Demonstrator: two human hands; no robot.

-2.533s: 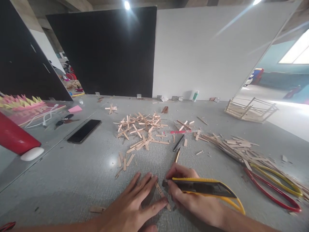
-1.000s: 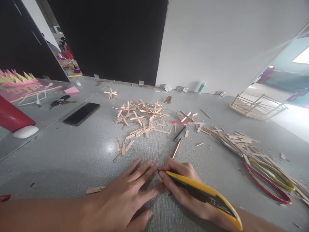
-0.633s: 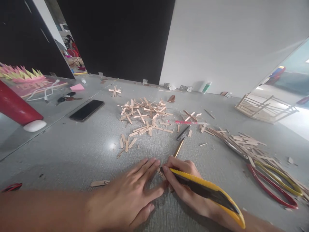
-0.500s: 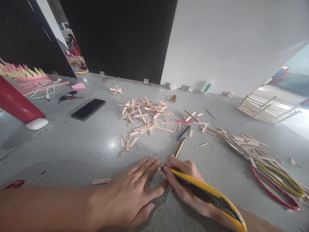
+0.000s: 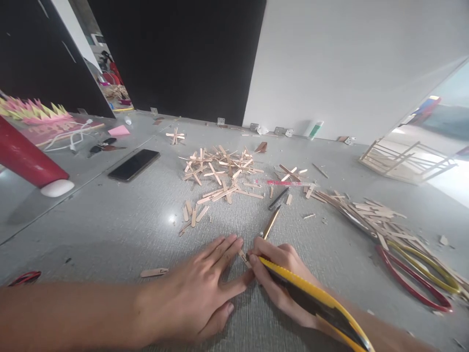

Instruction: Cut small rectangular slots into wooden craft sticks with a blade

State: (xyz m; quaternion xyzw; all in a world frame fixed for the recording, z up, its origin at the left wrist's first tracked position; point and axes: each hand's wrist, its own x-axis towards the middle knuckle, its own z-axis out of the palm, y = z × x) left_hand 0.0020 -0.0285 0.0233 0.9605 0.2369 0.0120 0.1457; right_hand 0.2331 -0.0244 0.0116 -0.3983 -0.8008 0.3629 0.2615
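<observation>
My right hand (image 5: 282, 276) grips a yellow and black utility knife (image 5: 315, 300), its front end down at a small wooden craft stick (image 5: 244, 257). My left hand (image 5: 201, 281) lies flat with fingers stretched out; its index fingertip and thumb are at the two ends of the stick, which shows dark marks. Contact under the fingertips is partly hidden. Just beyond my right hand lies a gold-coloured pointed tool (image 5: 271, 222), with a dark stick-shaped piece (image 5: 279, 199) behind it. Another marked craft stick (image 5: 154, 273) rests beside my left wrist.
Crossed craft sticks (image 5: 227, 168) lie heaped mid-table. Right of my hands are red and yellow handled scissors (image 5: 414, 281) by a pile of sticks (image 5: 377, 215). A phone (image 5: 134, 165) and a red cylinder (image 5: 31, 154) lie left; a wooden stick frame (image 5: 406, 161) stands far right.
Both hands stay almost in place, with the knife still at the stick. The view has shifted slightly; no object has visibly been picked up or let go.
</observation>
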